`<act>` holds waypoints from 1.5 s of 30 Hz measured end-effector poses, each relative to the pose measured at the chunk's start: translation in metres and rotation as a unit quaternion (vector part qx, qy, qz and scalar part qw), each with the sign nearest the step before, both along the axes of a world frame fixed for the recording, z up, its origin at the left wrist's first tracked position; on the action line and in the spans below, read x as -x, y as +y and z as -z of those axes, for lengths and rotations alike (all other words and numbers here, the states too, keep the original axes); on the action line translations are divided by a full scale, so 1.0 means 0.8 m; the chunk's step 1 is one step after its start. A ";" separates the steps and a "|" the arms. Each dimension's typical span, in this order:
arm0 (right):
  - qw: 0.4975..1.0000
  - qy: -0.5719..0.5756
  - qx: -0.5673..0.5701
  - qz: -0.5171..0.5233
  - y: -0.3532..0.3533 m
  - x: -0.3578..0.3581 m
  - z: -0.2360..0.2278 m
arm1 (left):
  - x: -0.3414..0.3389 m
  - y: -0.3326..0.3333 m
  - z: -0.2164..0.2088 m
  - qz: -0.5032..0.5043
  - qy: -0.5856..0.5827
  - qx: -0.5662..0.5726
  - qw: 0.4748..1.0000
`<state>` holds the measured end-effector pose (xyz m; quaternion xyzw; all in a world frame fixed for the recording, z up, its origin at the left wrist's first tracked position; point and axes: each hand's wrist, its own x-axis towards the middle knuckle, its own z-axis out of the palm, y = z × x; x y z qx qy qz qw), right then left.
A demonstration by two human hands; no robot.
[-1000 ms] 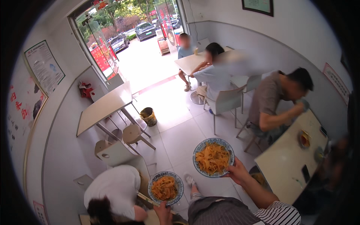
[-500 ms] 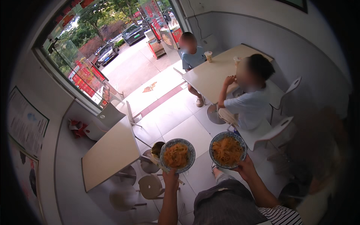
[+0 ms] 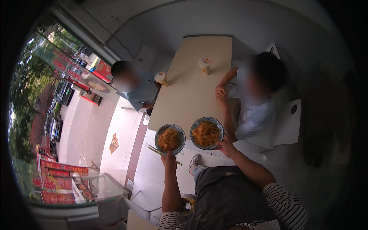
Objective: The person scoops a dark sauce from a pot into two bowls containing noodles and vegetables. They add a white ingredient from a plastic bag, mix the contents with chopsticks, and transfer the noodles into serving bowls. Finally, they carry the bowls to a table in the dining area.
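Observation:
My left hand point(image 3: 168, 160) grips the near edge of a blue-and-white patterned bowl point(image 3: 157, 142). Orange-brown noodles point(image 3: 168, 138) fill it. Light-coloured chopsticks point(image 3: 153, 148) stick out on both sides beneath this bowl, by my left fingers; how they are held is hidden. In my right hand point(image 3: 226, 147) is a second patterned bowl point(image 3: 193, 134), held by its lower right edge, with similar noodles point(image 3: 207, 132). Both bowls are level, side by side, and overlap the near end of a beige table point(image 3: 191, 97) in view. Whether they touch it I cannot tell.
Two lidded drink cups, a left one point(image 3: 162, 79) and a right one point(image 3: 204, 66), stand on the table. One person point(image 3: 142, 88) sits at its left, another point(image 3: 255, 113) at its right on a white chair point(image 3: 287, 124). A doorway to the street lies left.
My view has turned right, bringing the occupied table ahead of me. Both bowls have come to its near end, still in my hands, and closer together.

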<state>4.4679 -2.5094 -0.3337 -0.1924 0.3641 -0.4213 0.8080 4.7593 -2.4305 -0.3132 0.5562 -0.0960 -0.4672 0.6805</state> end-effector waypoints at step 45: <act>0.649 0.042 -0.317 0.690 0.695 0.147 0.058 | 0.298 -0.093 0.063 0.653 -0.695 -0.107 0.279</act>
